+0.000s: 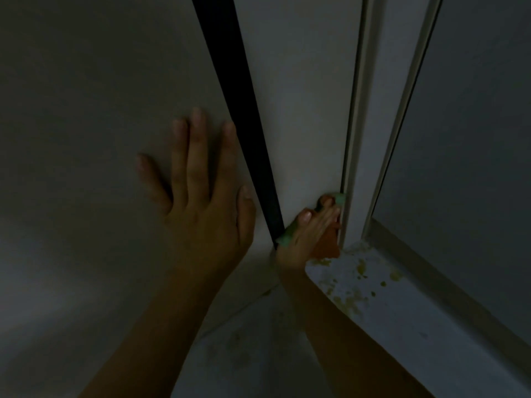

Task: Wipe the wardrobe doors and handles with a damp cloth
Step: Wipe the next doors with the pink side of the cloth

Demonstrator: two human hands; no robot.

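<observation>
The light is dim. The left hand [201, 193] lies flat, fingers straight and spread, on the smooth, matte pale wardrobe door [94, 110]. Just beside its thumb a long, narrow black handle strip [244, 133] runs down the door's edge. The right hand [307, 234] presses an orange and green cloth [326, 244] with straight fingers against the lower end of the next pale door panel [301, 104], near a slim light-coloured frame [359, 116]. The soft cloth bunches out around the fingers, touching the panel. Below it the pale floor [388, 305] is speckled with yellowish flecks.
</observation>
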